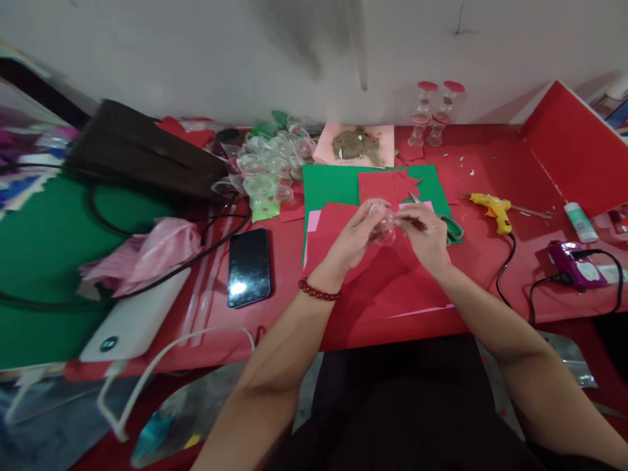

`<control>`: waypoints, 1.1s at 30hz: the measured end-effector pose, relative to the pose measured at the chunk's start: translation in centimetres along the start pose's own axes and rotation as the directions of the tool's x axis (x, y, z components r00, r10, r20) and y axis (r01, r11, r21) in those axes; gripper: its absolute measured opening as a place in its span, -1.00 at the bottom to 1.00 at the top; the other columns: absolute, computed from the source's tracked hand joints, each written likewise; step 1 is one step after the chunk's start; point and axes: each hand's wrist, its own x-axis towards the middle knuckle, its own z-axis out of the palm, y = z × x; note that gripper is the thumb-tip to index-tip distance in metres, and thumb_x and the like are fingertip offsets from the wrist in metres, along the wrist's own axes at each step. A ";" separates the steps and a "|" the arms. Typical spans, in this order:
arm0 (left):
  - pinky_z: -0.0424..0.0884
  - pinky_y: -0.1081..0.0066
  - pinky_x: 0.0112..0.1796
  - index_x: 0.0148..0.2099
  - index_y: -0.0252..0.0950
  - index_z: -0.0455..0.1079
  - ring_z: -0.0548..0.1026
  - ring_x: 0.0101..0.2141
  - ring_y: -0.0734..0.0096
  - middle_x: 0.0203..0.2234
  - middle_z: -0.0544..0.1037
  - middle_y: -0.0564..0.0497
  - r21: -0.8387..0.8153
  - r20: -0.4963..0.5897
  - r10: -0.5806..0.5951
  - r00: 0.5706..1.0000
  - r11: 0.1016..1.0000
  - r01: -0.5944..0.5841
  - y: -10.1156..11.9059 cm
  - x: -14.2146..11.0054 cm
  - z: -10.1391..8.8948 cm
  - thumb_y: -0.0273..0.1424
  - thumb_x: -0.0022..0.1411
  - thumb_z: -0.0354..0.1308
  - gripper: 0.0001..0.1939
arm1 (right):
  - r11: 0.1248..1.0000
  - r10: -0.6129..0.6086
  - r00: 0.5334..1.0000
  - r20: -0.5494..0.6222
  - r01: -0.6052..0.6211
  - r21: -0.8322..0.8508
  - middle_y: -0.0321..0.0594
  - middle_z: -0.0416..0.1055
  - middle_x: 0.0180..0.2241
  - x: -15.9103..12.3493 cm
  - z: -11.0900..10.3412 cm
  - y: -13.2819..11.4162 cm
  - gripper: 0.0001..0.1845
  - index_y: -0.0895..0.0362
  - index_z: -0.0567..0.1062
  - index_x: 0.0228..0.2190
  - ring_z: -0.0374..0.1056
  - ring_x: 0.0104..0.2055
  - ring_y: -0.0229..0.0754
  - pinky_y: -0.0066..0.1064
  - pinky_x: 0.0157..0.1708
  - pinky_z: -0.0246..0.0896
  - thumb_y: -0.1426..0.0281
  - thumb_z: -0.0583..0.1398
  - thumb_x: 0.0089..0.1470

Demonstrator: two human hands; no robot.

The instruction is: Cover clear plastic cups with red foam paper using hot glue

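Over the red paper sheets, my left hand is closed around a small clear plastic cup. My right hand meets the cup's right side with its fingertips pinched together; whatever lies between them is too small or hidden to name. Green-handled scissors lie partly behind my right hand, blades toward the cut red paper pieces. Under these is a green sheet.
Against the wall stand two hourglass-like cup stacks. Clear cups are heaped left of a sand pile on pink paper. To the right lie a yellow glue gun and purple power adapter; a phone lies left.
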 end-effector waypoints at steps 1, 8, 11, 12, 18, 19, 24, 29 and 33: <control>0.26 0.49 -0.49 -0.09 -0.17 0.47 0.34 -0.49 0.53 -0.40 0.45 0.10 0.029 -0.020 0.012 1.000 1.000 -0.011 0.0 -0.1 0.1 0.01 0.37 0.33 -0.63 | 1.000 0.006 1.000 0.024 -0.006 0.006 -0.29 0.67 -0.27 0.1 0.0 -0.1 -0.93 -0.05 0.69 -0.32 0.56 -0.18 -0.13 -0.22 -0.10 0.52 0.39 0.40 0.22; 0.19 0.44 -0.50 -0.14 -0.18 0.44 0.26 -0.51 0.49 -0.47 0.36 0.11 0.184 -0.053 0.152 0.987 0.973 -0.140 -0.5 -0.2 0.7 0.13 0.40 0.19 -0.54 | 0.993 -0.047 0.993 0.104 0.036 0.108 -0.31 0.59 -0.37 0.4 -0.2 -0.6 -0.83 0.00 0.62 -0.37 0.50 -0.28 -0.18 -0.27 -0.18 0.46 0.27 0.37 0.29; 0.21 0.41 -0.49 -0.15 -0.17 0.44 0.26 -0.50 0.46 -0.46 0.37 0.09 0.214 -0.073 0.185 0.980 0.963 -0.166 -0.7 -0.2 0.9 0.12 0.42 0.16 -0.56 | 0.994 -0.012 0.996 0.093 0.002 0.108 -0.31 0.57 -0.38 0.3 -0.1 -0.6 -0.84 0.01 0.62 -0.37 0.48 -0.29 -0.17 -0.26 -0.19 0.45 0.28 0.38 0.27; 0.23 0.40 -0.48 -0.16 -0.16 0.45 0.27 -0.49 0.45 -0.45 0.38 0.08 0.217 -0.087 0.196 0.977 0.961 -0.173 -0.7 -0.2 0.9 0.10 0.43 0.16 -0.57 | 0.995 0.000 0.996 0.090 -0.008 0.098 -0.31 0.57 -0.38 0.3 -0.1 -0.6 -0.86 0.01 0.62 -0.37 0.48 -0.29 -0.17 -0.26 -0.19 0.46 0.29 0.37 0.27; 0.35 0.35 -0.31 -0.22 -0.16 0.53 0.39 -0.37 0.37 -0.40 0.46 0.02 0.178 -0.169 0.228 0.959 0.964 -0.198 -0.5 -0.5 1.4 -0.08 0.42 0.29 -0.72 | 0.998 0.061 0.992 0.114 -0.060 -0.011 -0.30 0.56 -0.38 0.4 -0.3 -1.0 -0.82 -0.02 0.60 -0.42 0.49 -0.24 -0.11 -0.17 -0.10 0.49 0.35 0.35 0.25; 0.36 0.35 -0.29 -0.23 -0.17 0.53 0.41 -0.35 0.36 -0.39 0.47 0.01 0.172 -0.174 0.227 0.958 0.965 -0.197 -0.4 -0.5 1.4 -0.11 0.41 0.31 -0.74 | 0.998 0.057 0.991 0.122 -0.056 -0.009 -0.30 0.56 -0.38 0.5 -0.4 -1.1 -0.82 -0.02 0.59 -0.43 0.49 -0.24 -0.11 -0.17 -0.10 0.49 0.36 0.34 0.25; 0.36 0.36 -0.29 -0.24 -0.17 0.55 0.43 -0.31 0.33 -0.34 0.54 -0.01 0.222 -0.177 0.263 0.949 0.950 -0.222 0.2 -0.7 1.5 -0.18 0.39 0.34 -0.80 | 1.000 -0.004 0.984 0.176 0.004 0.002 -0.29 0.54 -0.37 0.7 -0.6 -0.9 -0.81 -0.01 0.56 -0.42 0.47 -0.23 -0.12 -0.19 -0.08 0.47 0.38 0.28 0.27; 0.31 0.37 -0.35 -0.24 -0.18 0.53 0.37 -0.41 0.39 -0.44 0.47 0.03 0.220 -0.190 0.264 0.945 0.950 -0.221 -0.5 -0.4 1.7 -0.16 0.43 0.28 -0.77 | 0.998 -0.034 0.981 0.192 0.045 -0.051 -0.27 0.51 -0.35 0.5 -0.3 -0.1 -0.81 0.01 0.49 -0.39 0.42 -0.23 -0.13 -0.22 -0.08 0.41 0.42 0.22 0.31; 0.26 0.38 -0.42 -0.27 -0.18 0.46 0.29 -0.47 0.42 -0.46 0.40 0.06 0.198 -0.297 0.255 0.920 0.959 -0.202 -1.1 0.5 0.9 -0.15 0.47 0.22 -0.73 | 0.996 -0.076 0.971 0.225 0.084 -0.025 -0.27 0.52 -0.35 -0.2 0.4 -0.3 -0.80 0.02 0.47 -0.38 0.41 -0.27 -0.15 -0.24 -0.14 0.38 0.46 0.20 0.33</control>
